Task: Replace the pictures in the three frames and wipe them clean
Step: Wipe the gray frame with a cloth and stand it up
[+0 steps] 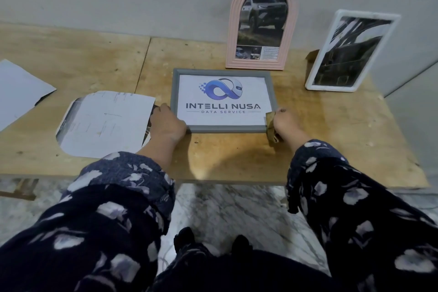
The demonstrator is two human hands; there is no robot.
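Observation:
A grey rectangular frame (176, 92) lies flat on the wooden table (237, 156), holding a white logo print. My left hand (167, 123) grips the frame's near left corner. My right hand (284, 123) is at the near right corner, closed on a brownish cloth (272, 129) that touches the frame. A pink arched frame (233, 38) with a car picture leans against the wall behind. To its right, a white rectangular frame (331, 38) with a dark picture stands tilted.
Cut-out paper sheets (104, 125) lie face down left of the grey frame, with another sheet (19, 92) at the far left. A small brown box (311, 61) sits behind the white frame. The table's front edge is near my sleeves; marble floor lies below.

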